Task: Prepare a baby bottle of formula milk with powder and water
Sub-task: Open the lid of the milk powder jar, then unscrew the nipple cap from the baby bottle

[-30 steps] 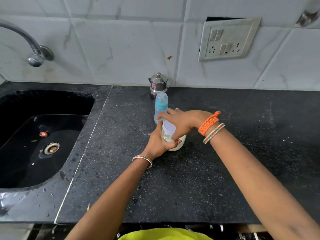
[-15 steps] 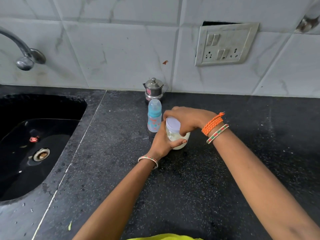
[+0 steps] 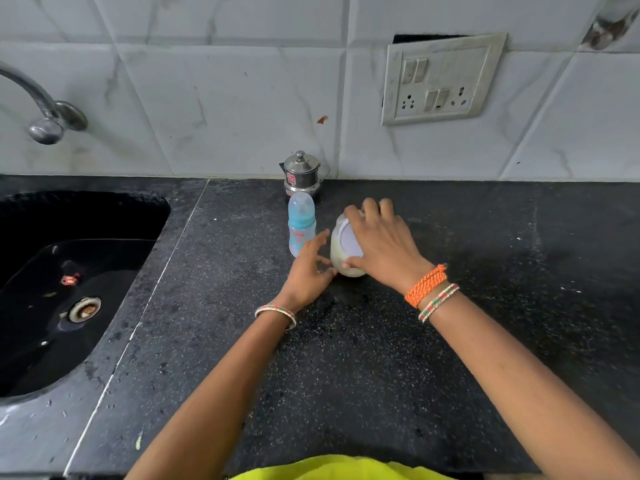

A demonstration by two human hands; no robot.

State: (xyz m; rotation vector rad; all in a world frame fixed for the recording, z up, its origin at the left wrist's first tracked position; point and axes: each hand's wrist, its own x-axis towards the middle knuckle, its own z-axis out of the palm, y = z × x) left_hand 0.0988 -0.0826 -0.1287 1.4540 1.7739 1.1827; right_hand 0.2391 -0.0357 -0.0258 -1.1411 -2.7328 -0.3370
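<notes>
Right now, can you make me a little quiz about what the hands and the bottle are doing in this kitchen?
1. True or false: the lid is already off the powder jar.
2. Which hand covers the top of the jar? A) left hand B) right hand
3. What shiny thing stands behind the baby bottle, by the wall?

Key:
1. False. The lid is on, under the right hand.
2. B. The left hand is open beside the jar's lower part.
3. A small steel pot with a lid.
</notes>
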